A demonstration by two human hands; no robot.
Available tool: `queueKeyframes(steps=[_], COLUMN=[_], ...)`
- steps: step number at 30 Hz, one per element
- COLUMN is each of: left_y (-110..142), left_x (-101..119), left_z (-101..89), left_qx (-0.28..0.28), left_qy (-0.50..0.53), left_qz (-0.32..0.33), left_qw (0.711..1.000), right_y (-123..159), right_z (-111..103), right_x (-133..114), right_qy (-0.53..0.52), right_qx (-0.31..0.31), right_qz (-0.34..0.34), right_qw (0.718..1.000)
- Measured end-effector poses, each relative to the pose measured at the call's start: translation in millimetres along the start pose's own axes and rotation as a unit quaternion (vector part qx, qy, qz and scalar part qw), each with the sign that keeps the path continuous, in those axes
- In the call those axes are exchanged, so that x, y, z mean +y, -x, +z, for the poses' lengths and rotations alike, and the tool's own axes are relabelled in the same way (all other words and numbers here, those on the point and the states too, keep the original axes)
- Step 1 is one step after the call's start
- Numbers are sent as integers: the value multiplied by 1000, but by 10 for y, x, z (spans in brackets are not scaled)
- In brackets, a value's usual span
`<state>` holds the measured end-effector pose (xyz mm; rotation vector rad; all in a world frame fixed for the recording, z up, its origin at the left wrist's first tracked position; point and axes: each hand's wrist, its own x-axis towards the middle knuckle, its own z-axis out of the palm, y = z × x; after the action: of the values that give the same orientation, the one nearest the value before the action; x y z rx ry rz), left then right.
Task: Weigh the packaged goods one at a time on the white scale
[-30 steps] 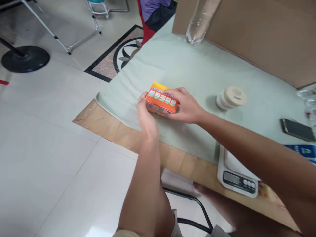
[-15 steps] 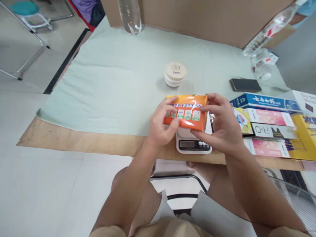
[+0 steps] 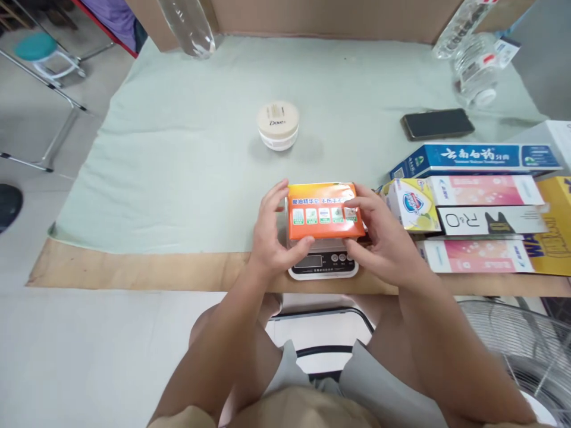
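Note:
An orange and yellow soap pack (image 3: 326, 214) with Chinese lettering is level over the white kitchen scale (image 3: 323, 272), covering most of its plate. Whether it rests fully on the plate is hard to tell. My left hand (image 3: 277, 235) curves around its left end, thumb at the front edge and fingertips at the back left corner. At the opposite end my right hand (image 3: 383, 235) grips it, fingers on the top and right side, thumb low at the front. The scale's dark display and buttons show below the pack.
A Dove jar (image 3: 278, 126) stands behind the scale. To the right lie a phone (image 3: 438, 124), a blue toothpaste box (image 3: 477, 159), a yellow soap box (image 3: 411, 205) and several other cartons. Plastic bottles (image 3: 477, 71) stand before the cardboard wall (image 3: 321, 21). A fan (image 3: 526, 351) is below right.
The soap pack has come from the table's left side to the scale and been lowered over it. Both hands moved with it. My view has swung right.

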<state>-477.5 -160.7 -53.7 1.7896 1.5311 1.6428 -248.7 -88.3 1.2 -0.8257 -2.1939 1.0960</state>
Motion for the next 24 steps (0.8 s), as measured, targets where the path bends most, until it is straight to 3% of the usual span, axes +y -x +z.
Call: queueKeyframes(steps=[7,18,24], left_y=[51,156,112], left_x=[-169,-203,-171], left_z=[21,-33,-110], left_qx=[-64,-63,-80], left_qy=[73,86,49], left_qz=[-29,-108,-103], left_qw=[995,988,990], right_y=[52,40,-10], right_z=[-54,6,45], right_x=[-4,-31,-67], right_qy=[-28,-59,-38], right_qx=[65,25,25], right_qz=[-6,28,66], right_qw=[997,998,997])
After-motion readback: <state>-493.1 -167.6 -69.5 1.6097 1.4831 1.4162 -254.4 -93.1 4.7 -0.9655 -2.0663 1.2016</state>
